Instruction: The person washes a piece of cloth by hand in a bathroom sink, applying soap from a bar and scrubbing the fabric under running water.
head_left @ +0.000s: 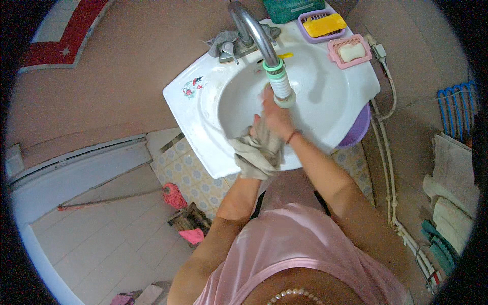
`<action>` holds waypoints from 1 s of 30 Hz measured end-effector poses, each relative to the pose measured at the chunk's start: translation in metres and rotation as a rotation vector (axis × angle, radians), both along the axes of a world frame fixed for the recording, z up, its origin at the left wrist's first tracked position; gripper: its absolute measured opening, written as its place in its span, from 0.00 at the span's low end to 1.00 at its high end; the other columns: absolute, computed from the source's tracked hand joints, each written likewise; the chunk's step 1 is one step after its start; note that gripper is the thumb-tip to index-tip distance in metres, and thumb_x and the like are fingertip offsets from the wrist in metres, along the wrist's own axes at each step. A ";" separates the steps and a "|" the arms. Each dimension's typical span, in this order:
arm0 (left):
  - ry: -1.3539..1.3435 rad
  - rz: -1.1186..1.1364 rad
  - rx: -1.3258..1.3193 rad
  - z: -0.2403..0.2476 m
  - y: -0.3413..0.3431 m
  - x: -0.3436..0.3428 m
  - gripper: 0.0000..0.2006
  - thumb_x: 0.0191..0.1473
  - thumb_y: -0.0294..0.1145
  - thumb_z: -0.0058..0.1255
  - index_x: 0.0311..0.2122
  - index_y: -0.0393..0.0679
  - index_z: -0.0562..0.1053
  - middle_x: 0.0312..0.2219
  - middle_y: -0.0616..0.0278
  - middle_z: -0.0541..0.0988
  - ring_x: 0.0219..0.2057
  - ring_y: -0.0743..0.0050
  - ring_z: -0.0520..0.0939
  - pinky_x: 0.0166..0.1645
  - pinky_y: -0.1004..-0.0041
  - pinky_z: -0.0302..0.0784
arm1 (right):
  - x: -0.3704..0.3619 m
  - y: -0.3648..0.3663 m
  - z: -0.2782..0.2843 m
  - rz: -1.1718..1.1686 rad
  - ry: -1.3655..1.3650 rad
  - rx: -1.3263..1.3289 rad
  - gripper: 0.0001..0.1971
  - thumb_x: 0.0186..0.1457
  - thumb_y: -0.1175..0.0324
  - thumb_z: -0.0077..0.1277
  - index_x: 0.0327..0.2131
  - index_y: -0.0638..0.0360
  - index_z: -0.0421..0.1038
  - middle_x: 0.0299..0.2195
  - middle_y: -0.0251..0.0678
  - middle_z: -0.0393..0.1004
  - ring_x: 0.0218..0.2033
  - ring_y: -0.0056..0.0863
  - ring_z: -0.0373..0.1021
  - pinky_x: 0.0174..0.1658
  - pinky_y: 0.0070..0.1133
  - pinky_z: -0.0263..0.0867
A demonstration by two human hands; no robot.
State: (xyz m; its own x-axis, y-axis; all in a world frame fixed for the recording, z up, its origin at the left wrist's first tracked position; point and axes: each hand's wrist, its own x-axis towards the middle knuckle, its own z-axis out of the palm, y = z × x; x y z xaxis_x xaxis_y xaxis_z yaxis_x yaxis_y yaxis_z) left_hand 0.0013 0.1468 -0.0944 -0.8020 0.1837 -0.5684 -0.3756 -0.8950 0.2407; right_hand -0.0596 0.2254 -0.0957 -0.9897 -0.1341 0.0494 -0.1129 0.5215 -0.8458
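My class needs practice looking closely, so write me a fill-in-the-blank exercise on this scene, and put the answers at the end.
The pink dish holds a ____ bar of soap.
A cloth covers most of the ____ hand.
The faucet carries a white and ____ nozzle.
A thin red band circles the ____ wrist.

Missing words: white; left; green; right.

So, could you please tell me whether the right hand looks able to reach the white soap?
Probably yes: the white soap lies uncovered in the pink dish, with open basin between, though the right hand would likely first need to skirt the nearby faucet nozzle.
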 end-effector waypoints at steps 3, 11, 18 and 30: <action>-0.016 0.005 -0.018 -0.003 0.002 0.005 0.27 0.48 0.51 0.30 0.47 0.41 0.54 0.41 0.59 0.62 0.41 0.68 0.64 0.48 0.72 0.57 | -0.017 0.016 0.019 0.066 -0.508 -0.107 0.14 0.46 0.68 0.36 0.38 0.59 0.60 0.33 0.42 0.64 0.38 0.36 0.60 0.42 0.23 0.54; -0.037 0.052 -0.040 -0.002 -0.003 0.008 0.25 0.48 0.50 0.31 0.47 0.42 0.55 0.40 0.60 0.63 0.40 0.69 0.65 0.47 0.73 0.58 | 0.014 -0.003 0.017 0.195 0.088 0.359 0.09 0.45 0.68 0.38 0.28 0.63 0.64 0.35 0.43 0.63 0.37 0.41 0.59 0.37 0.27 0.57; -0.014 0.037 -0.111 0.003 -0.002 0.002 0.20 0.49 0.43 0.34 0.44 0.42 0.58 0.38 0.60 0.64 0.37 0.72 0.66 0.43 0.77 0.59 | 0.032 -0.021 0.028 0.268 -0.079 0.588 0.09 0.43 0.70 0.39 0.30 0.60 0.62 0.26 0.40 0.68 0.33 0.37 0.63 0.38 0.28 0.56; 0.489 -0.597 -1.278 0.025 0.001 -0.001 0.19 0.48 0.40 0.36 0.43 0.41 0.58 0.38 0.60 0.64 0.37 0.72 0.66 0.41 0.78 0.60 | -0.023 0.038 -0.054 -0.318 -0.419 -0.376 0.08 0.43 0.69 0.40 0.28 0.62 0.64 0.23 0.37 0.66 0.24 0.29 0.63 0.29 0.22 0.59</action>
